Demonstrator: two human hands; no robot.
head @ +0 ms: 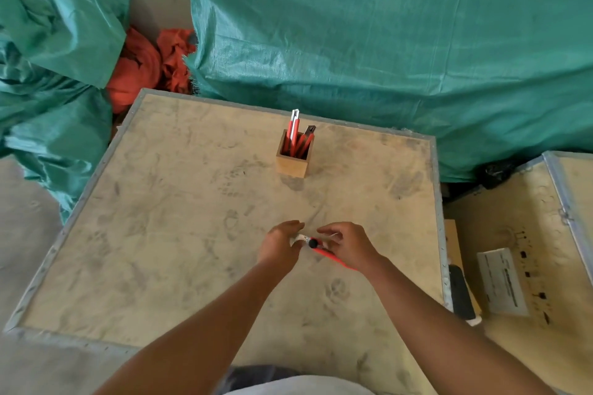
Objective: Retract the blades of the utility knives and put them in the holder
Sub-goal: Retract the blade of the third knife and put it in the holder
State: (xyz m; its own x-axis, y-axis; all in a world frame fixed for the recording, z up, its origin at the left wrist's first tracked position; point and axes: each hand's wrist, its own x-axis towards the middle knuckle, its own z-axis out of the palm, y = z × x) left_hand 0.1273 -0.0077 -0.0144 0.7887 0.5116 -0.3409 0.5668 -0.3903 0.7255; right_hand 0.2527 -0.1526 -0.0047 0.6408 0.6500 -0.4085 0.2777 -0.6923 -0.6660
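Utility knife (pixel 322 249), red, lay low over surface (pixel 160 234) near centre, held between both hands. Left hand (pixel 279 245) clamped on blade end; right hand (pixel 348 245) clamped on handle, black slider knob showing between them. Blade looked out; retraction step judged in hand. Next: thumb slider back, then carry to wooden holder (pixel 291 162) at 12 o'clock, several knives inside. White label (pixel 500 285) at 3 o'clock, writing unreadable.

Red utility knife (pixel 324 250) (black knob), tan wooden holder (pixel 291 161), green tarp (pixel 385 48), smudged beige board (pixel 192 218).
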